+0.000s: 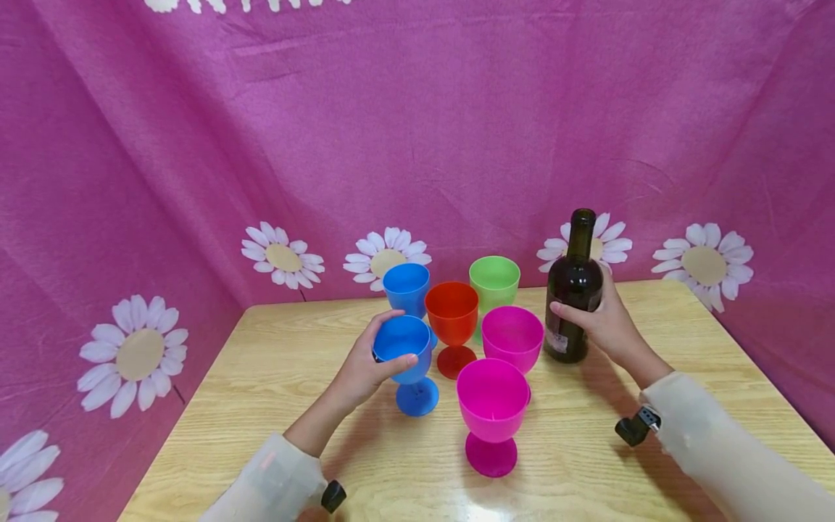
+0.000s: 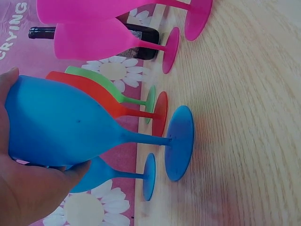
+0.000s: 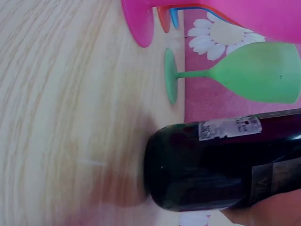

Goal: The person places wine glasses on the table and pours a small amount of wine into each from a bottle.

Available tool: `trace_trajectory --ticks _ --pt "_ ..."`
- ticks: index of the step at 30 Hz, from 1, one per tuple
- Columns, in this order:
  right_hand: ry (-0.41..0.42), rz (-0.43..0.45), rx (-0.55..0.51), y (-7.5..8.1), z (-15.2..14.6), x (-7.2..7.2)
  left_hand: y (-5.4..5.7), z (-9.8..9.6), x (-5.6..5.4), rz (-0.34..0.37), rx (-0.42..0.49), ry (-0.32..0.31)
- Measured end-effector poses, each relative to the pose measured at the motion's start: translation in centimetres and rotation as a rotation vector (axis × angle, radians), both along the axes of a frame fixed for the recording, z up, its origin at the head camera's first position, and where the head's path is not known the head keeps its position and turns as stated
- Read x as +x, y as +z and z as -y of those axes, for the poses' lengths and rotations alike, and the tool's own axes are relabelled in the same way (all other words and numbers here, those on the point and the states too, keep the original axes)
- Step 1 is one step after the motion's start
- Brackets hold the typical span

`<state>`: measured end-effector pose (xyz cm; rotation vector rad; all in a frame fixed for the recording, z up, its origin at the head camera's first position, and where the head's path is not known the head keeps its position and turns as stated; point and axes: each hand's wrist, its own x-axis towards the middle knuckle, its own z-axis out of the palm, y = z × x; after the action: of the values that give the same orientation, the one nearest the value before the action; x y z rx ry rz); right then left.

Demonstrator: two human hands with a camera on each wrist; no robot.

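My left hand [image 1: 367, 368] holds the nearer blue goblet [image 1: 403, 338] round its bowl, thumb on the near side. The goblet is upright; whether its foot touches the table I cannot tell. On the right, my right hand [image 1: 612, 328] grips a dark wine bottle [image 1: 575, 281] round its body. The bottle stands upright, and a worn pale label [image 3: 230, 128] shows low on it in the right wrist view. Between the hands are a red goblet [image 1: 452, 315] and two pink goblets, one farther back [image 1: 512, 339] and one in front [image 1: 493, 402].
A second blue goblet [image 1: 406, 284] and a green goblet [image 1: 494, 279] stand at the back. Everything is on a wooden table [image 1: 261, 406]. A pink cloth [image 1: 417, 130] with white daisies hangs behind the table and along its sides.
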<state>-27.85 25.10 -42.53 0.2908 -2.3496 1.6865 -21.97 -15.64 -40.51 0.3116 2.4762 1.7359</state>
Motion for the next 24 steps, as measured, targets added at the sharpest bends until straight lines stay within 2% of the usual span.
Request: trace_trajectory --ticks 10,17,24 --pt "-0.006 -0.009 0.038 2.1 0.2 0.9 0.0 0.1 -0.1 -0.006 0.004 -0.021" --pt "0.026 -0.058 0.101 3.4 0.9 1.8 0.1 0.0 0.0 -0.009 0.000 -0.011" --pt "0.057 -0.059 0.167 5.2 1.3 2.8 0.1 0.0 0.0 -0.004 0.010 -0.017"
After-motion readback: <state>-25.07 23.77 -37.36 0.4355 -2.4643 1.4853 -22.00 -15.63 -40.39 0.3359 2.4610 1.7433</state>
